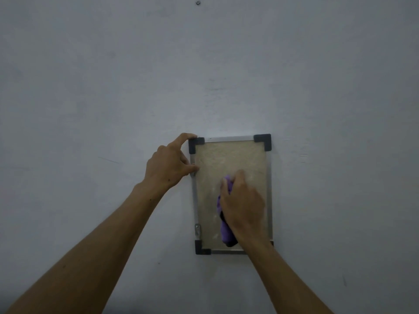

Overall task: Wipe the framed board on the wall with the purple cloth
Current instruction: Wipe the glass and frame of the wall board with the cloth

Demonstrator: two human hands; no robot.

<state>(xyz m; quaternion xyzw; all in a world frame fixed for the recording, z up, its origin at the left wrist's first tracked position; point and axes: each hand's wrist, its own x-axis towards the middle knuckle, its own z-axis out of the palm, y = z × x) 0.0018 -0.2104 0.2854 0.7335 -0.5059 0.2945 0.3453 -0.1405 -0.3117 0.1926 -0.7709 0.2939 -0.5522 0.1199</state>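
Observation:
A small framed board [229, 159] hangs upright on the grey wall, with a silver metal frame, dark plastic corner caps and a dull beige panel. My left hand [169, 164] grips the frame's upper left edge, forefinger on the top corner cap and thumb on the left rail. My right hand [243, 205] presses a bunched purple cloth [225, 234] flat against the panel's middle and lower part. The cloth shows along the left side of my right hand and below it; the rest is hidden under the palm. My right forearm covers the board's lower right corner.
The grey wall [113, 87] fills the whole view. A small screw or bolt [198, 2] sticks out of it high above the board. A metal clip [197, 230] sits on the frame's left rail near the bottom.

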